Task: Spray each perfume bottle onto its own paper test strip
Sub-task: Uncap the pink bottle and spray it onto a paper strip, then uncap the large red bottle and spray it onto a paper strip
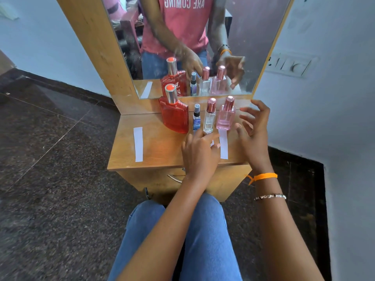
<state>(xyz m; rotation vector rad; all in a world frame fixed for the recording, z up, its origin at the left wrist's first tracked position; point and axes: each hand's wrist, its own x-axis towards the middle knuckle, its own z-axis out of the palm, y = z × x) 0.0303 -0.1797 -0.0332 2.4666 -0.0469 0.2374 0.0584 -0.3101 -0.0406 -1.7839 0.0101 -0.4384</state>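
Head: pink bottle (225, 116) just left of open right grip (252, 132).

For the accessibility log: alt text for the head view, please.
Both hands hover open over a wooden dresser top: left hand by a paper strip, right hand beside the pink bottle. Red, blue and clear bottles stand alongside.

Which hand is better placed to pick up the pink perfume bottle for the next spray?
The right hand, I think. It hovers open just beside the pink perfume bottle, fingers spread toward it. The left hand is lower, its fingers over a paper strip in front of the clear bottle.
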